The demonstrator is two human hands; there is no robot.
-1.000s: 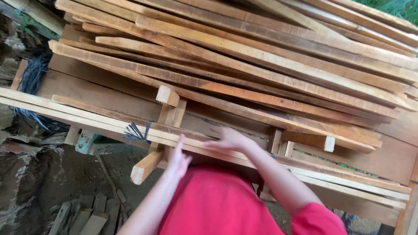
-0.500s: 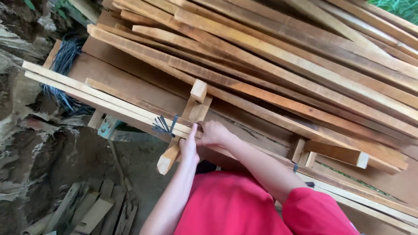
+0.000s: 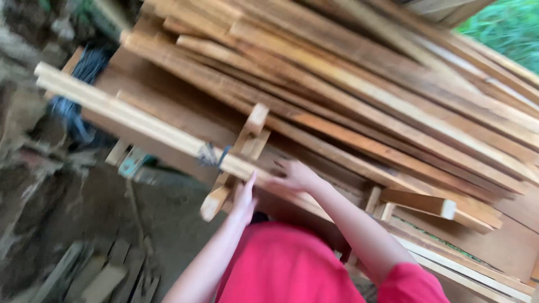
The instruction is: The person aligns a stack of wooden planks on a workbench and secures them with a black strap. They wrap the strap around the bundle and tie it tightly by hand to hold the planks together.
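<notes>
My left hand (image 3: 245, 197) presses flat, fingers (image 3: 250, 180) straight and together, against the near edge of a long pale batten (image 3: 129, 115), holding nothing. My right hand (image 3: 296, 175) rests on top of the same batten just beside it, fingers spread wide, palm down, gripping nothing. The batten runs up and left from both hands, its far end jutting free past the stack. A short wooden block (image 3: 238, 163) crosses under it, touching the left hand. Beyond lies a heap of reddish planks (image 3: 359, 106), edges overlapping. Open dirt ground (image 3: 84, 219) spreads to the left; offcuts (image 3: 101, 275) lie on it.
</notes>
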